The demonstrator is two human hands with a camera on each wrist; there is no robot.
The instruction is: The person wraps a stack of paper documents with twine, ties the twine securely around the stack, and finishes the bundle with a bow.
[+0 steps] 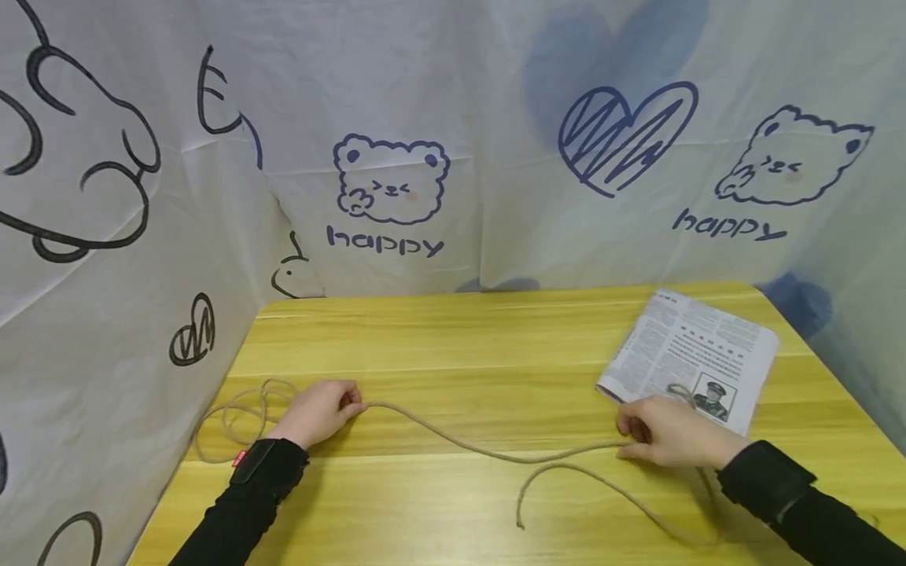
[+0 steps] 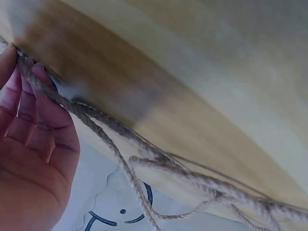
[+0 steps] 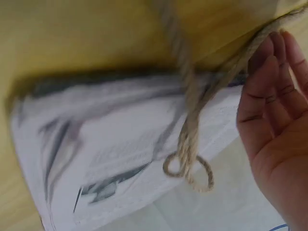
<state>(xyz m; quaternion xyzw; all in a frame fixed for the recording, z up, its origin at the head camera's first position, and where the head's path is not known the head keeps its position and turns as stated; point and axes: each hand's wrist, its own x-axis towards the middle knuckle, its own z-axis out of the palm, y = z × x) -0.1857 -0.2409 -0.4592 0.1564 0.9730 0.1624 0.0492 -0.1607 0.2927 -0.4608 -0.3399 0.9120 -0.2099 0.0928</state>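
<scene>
A thin tan twine rope [image 1: 524,460] runs in a slack curve between my two hands above the wooden table. My left hand [image 1: 322,410] pinches it between thumb and fingertips at the left, with loose coils [image 1: 230,409] lying just behind that wrist. In the left wrist view several strands of rope [image 2: 115,149] trail from the fingers. At the right, my right hand [image 1: 672,432] pinches the rope beside the newspaper's near edge. A small looped bunch of the rope [image 3: 187,144] overlaps the newspaper [image 3: 130,130] in the right wrist view.
The folded newspaper [image 1: 715,338] lies at the table's right rear. One loose rope tail [image 1: 609,482] curls on the table [image 1: 439,338] in front of the right hand. White cloth [image 1: 495,173] with drawings hangs behind and on both sides.
</scene>
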